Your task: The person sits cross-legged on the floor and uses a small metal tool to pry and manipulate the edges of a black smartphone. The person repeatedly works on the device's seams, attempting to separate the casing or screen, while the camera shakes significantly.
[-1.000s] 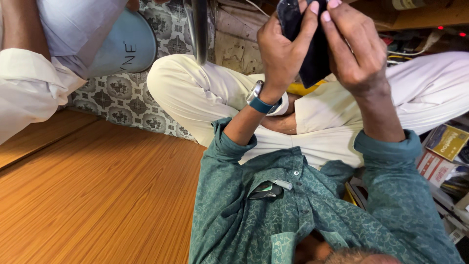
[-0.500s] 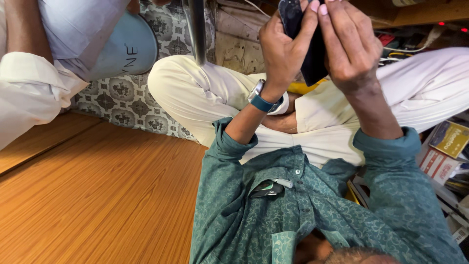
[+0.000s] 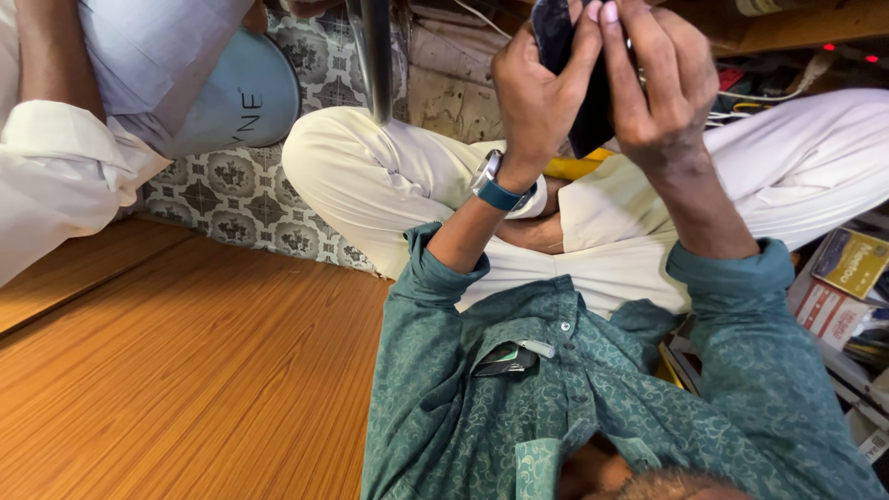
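**Dark device held aloft in both hands**

A dark phone-like device (image 3: 579, 69) is gripped between the left hand (image 3: 537, 88) and right hand (image 3: 662, 93), raised above the crossed legs (image 3: 389, 185). Fingers are closed around its edges. A slip onto the lap is judged possible, since only its edges are held.

A wooden floor (image 3: 167, 370) with fine orange grain filled the lower left. Beyond it lay a patterned tile floor (image 3: 231, 199) in grey and cream. A pale blue round container (image 3: 245, 102) rested on the tiles beside a second person's cream trouser leg (image 3: 56, 176). A dark metal pole (image 3: 375, 56) stood upright just behind the wearer's knee. At the right edge, printed cardboard boxes (image 3: 847, 278) were stacked together, one yellow and one red and white. White cables (image 3: 741, 97) ran across the cluttered background near small red lights (image 3: 829, 46).
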